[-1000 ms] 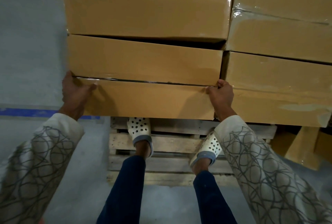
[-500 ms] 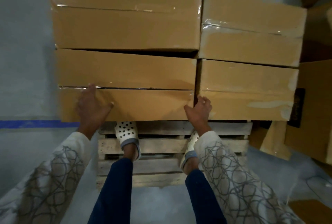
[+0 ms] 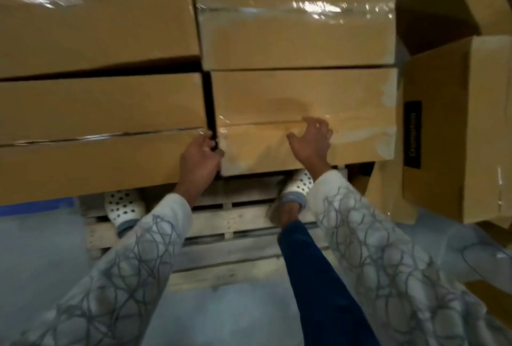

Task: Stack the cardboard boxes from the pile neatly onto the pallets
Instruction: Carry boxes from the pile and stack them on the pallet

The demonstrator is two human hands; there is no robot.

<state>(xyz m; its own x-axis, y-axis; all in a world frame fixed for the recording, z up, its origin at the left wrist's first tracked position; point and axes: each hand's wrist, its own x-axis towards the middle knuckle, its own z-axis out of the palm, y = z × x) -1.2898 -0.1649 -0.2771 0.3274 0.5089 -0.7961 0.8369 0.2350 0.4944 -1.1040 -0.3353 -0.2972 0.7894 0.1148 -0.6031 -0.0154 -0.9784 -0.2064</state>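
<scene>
Head view: just below the right front box, the pallet is carrying the stack. The left hand is curling its fingers into the dark gap at that box's left end, seemingly hooking its corner. The right hand is spreading open at the box's near face, around midway along. The box's long axis is running left to right, so its right end is lying well right of the right hand, probably needing a further reach.
</scene>
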